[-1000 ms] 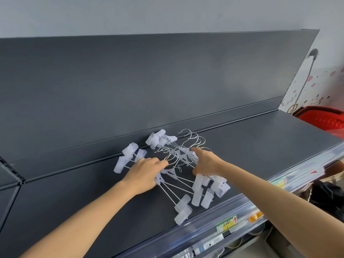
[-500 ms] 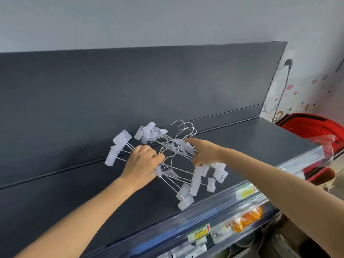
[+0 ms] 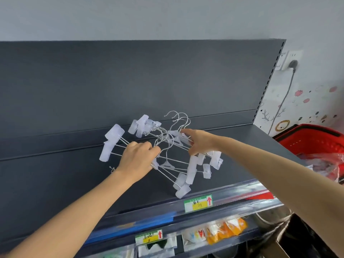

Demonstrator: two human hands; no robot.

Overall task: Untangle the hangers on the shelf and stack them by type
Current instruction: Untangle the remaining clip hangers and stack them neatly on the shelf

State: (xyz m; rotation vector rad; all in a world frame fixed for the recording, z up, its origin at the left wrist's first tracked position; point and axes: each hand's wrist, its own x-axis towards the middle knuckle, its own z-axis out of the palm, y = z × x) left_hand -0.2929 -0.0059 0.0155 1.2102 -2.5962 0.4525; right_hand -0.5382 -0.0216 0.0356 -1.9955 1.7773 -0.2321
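At the far right a red basket (image 3: 312, 140) stands beside the shelf (image 3: 74, 183). A crumpled clear plastic bag (image 3: 323, 162) lies in it, and we cannot make out what else it holds. On the lower tier, under the front rail, sit orange packets (image 3: 226, 229), too blurred for us to count.

We count one tangled bunch of hangers (image 3: 167, 164), all wire with frosted plastic clips. At least four hooks rise from the top of it; the exact number of hangers we cannot tell. Two green-and-yellow price labels (image 3: 198, 202) with red arrows sit on the rails, one on each tier.

The bunch is over the middle of the dark top shelf, between our two hands. Our left hand (image 3: 136, 159) curls its fingers round the wires on the left side, with two clips jutting out beyond it. Our right hand (image 3: 200, 141) pinches the bars just below the hooks, thumb underneath. The lowest clips hang near the front rail; whether they touch the shelf we cannot tell.
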